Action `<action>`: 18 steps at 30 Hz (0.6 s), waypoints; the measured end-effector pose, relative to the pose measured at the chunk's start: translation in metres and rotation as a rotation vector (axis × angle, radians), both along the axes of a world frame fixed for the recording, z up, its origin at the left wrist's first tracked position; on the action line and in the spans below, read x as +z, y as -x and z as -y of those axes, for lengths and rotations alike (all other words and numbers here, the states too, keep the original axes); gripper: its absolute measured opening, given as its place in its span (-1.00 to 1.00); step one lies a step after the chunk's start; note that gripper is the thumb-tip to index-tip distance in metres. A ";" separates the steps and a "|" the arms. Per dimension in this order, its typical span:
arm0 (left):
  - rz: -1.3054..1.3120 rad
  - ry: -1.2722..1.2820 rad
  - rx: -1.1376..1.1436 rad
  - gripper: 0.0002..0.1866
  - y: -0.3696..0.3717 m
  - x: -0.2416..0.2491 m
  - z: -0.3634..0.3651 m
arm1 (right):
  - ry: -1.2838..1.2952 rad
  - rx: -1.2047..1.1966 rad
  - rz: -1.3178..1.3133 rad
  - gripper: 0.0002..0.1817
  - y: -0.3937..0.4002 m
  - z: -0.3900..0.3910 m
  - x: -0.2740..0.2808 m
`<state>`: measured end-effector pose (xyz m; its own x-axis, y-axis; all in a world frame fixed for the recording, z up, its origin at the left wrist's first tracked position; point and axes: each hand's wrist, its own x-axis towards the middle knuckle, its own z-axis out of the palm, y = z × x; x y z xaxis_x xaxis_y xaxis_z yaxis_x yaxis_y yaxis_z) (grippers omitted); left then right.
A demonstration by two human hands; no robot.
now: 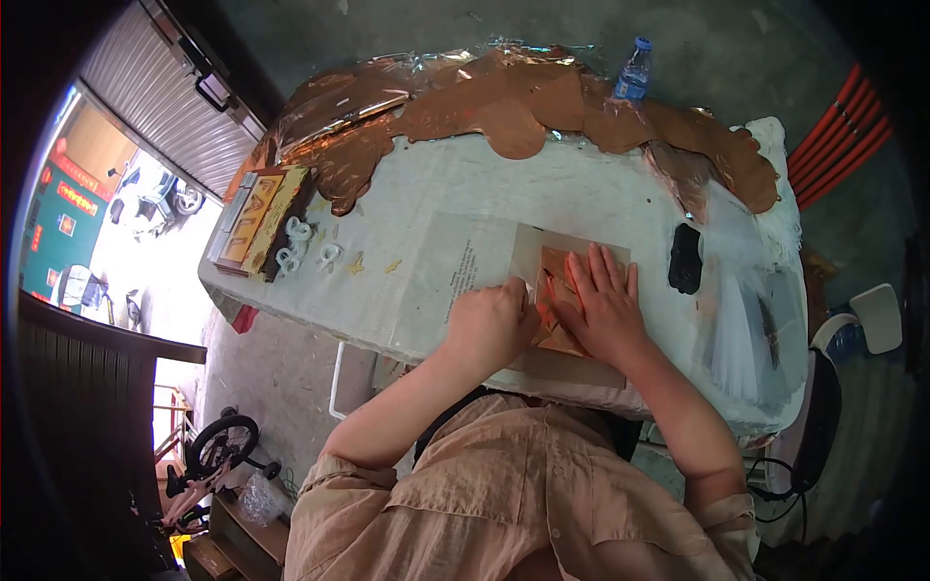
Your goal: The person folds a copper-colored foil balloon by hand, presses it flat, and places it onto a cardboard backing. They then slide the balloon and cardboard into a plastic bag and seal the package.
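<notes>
My right hand [610, 305] lies flat with fingers spread on a shiny copper-coloured sheet [554, 266], pressing it against a brownish-grey board [601, 376]. Closed into a fist, my left hand [489, 321] rests at the left edge of that sheet. A small pale bit shows by its thumb, but what the fingers hold is hidden. Dark curved marks or slits run across the copper sheet between the two hands. Left of the board, partly behind my left hand, is a translucent sheet with printed text [455, 266].
Brown leather-like pieces [513, 107] and crinkled film line the table's far edge, near a water bottle [633, 70]. A black object [686, 259] and transparent sheets [741, 334] lie right. Stacked blocks [257, 223] and white rings [294, 244] sit left.
</notes>
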<state>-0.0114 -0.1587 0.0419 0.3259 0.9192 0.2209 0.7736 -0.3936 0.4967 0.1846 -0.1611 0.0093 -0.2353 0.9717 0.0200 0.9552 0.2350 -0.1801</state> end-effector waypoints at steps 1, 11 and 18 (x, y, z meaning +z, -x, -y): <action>-0.031 -0.026 -0.003 -0.82 -0.001 0.000 0.000 | 0.013 -0.007 -0.003 -0.20 0.000 0.000 0.000; -0.069 -0.063 -0.011 -0.83 -0.004 -0.005 0.001 | 0.005 -0.007 -0.019 -0.20 0.003 0.002 0.000; -0.042 -0.086 0.035 -0.79 -0.001 -0.001 -0.005 | -0.007 0.002 0.007 -0.20 0.005 0.002 0.000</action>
